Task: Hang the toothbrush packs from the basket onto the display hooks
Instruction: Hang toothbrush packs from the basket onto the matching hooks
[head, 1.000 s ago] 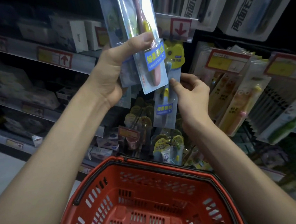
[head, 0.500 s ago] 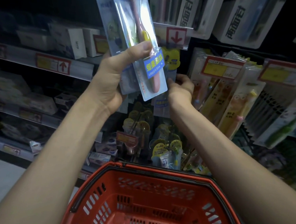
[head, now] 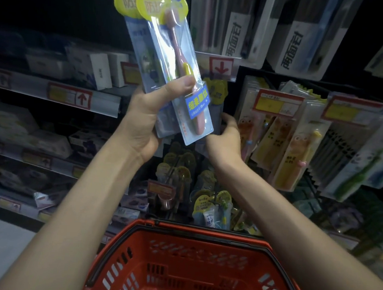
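Toothbrush packs (head: pixel 169 59), head view: a couple of clear blister packs fanned upright in the left hand (head: pixel 142 118), thumb clamped across the front one. They are raised above the red basket (head: pixel 202 230), likely parked as stock for the next hooks. The front one has a yellow header card with a hang hole, a pink brush with a yellow grip, and a blue label low down. Right hand (head: pixel 228 136) reaches behind them to the left edge of the display (head: pixel 240 91), fingers curled on the side of a hanging pack (head: pixel 216 111), probably seating it. The hook is hidden. Visible part of the basket shows no packs.
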Tool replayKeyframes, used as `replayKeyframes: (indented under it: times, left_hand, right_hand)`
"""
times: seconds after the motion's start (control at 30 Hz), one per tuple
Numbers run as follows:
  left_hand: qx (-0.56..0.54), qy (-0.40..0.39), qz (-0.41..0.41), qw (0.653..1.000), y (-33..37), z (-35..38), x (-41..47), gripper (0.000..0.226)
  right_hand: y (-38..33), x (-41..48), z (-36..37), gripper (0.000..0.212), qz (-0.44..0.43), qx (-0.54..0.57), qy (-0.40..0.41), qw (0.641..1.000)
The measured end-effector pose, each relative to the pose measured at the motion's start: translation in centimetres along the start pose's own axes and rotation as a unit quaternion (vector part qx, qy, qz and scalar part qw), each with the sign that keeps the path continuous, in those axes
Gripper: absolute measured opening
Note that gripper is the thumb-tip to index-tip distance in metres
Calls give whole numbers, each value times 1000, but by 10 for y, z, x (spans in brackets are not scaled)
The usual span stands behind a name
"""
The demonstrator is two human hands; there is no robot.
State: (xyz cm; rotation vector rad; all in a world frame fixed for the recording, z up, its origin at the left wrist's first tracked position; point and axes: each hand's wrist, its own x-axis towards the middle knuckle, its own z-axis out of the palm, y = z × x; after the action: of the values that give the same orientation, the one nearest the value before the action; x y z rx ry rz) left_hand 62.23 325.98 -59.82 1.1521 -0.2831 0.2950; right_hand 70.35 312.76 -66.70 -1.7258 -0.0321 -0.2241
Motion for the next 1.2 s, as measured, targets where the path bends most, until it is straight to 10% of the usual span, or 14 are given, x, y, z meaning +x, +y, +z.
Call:
replayKeyframes:
  times: [0.5,1.2]
  left_hand:
    - [0,18,7,1000,-3,2,-10,20]
    - [-56,33,0,998,-3,-3,-2,20]
  right_hand:
    - [-87,-67,-43,16,-155,68,-44,985]
    - [-103,-56,-56,35,-248,42,-159,955]
